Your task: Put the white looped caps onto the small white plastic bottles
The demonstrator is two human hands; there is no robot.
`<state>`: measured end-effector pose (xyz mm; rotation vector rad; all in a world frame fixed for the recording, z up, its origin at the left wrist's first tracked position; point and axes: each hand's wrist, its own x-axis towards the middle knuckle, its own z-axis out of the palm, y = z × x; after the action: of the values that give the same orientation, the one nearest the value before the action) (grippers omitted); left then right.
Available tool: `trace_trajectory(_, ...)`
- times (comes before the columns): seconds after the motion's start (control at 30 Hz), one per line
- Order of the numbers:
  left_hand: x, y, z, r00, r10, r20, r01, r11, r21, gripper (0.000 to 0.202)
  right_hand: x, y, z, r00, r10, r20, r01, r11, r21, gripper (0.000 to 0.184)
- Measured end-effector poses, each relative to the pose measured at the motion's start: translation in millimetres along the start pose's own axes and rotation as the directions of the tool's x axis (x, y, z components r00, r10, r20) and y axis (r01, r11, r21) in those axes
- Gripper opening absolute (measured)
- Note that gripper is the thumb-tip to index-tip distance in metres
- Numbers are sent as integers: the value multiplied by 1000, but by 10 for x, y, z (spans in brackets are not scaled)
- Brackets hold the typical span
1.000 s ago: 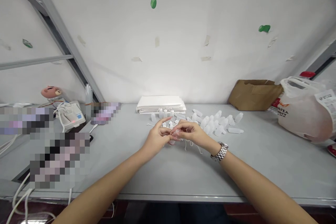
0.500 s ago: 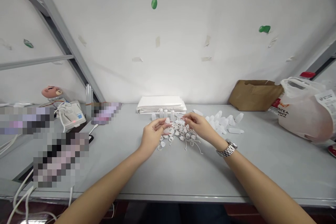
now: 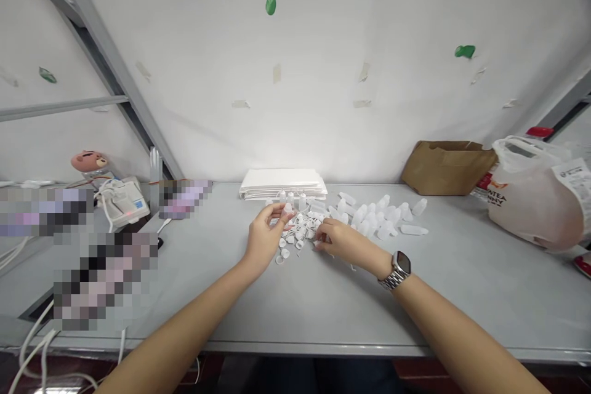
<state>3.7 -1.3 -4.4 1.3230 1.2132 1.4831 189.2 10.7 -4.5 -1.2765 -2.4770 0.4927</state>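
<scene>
My left hand [image 3: 263, 239] is closed round a small white dropper bottle [image 3: 289, 207], whose tip points up between thumb and fingers. My right hand [image 3: 339, 240] reaches down into a pile of white caps [image 3: 300, 235], some with thin looped strings. Its fingers are bent and pinched low at the pile's right side; what they grip, if anything, is hidden. Several small white bottles [image 3: 302, 201] stand upright just behind the pile. To the right lies a heap of translucent bottles [image 3: 369, 218], most of them on their sides.
A stack of white cardboard [image 3: 282, 180] rests against the wall. A brown paper bag [image 3: 446, 167] and a plastic carrier bag [image 3: 535, 209] are at the right. On the left are a white device [image 3: 124, 203], cables and blurred-out objects on the grey table [image 3: 295, 314].
My right hand has come down and nearer into the caps, its wrist turning so the watch face shows. My left hand stays nearly in place with the bottle, which sits slightly higher.
</scene>
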Motion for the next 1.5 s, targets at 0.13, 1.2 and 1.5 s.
trace_trajectory(0.13,2,-38,-2,1000,3,2,-3,1000,-11,33,-9,-14,17,1000,19,-13,-19,1000,8,4)
trace_trajectory(1.2,-154,-82,3,832,521,194,-545,696,468,20,-1,-192,-117,881,179,-439,173,740,650,16)
trace_trajectory(1.5,-170,-84,2,754,603,261,-638,577,510,27,1,-212,-60,864,292,-411,148,633,760,17)
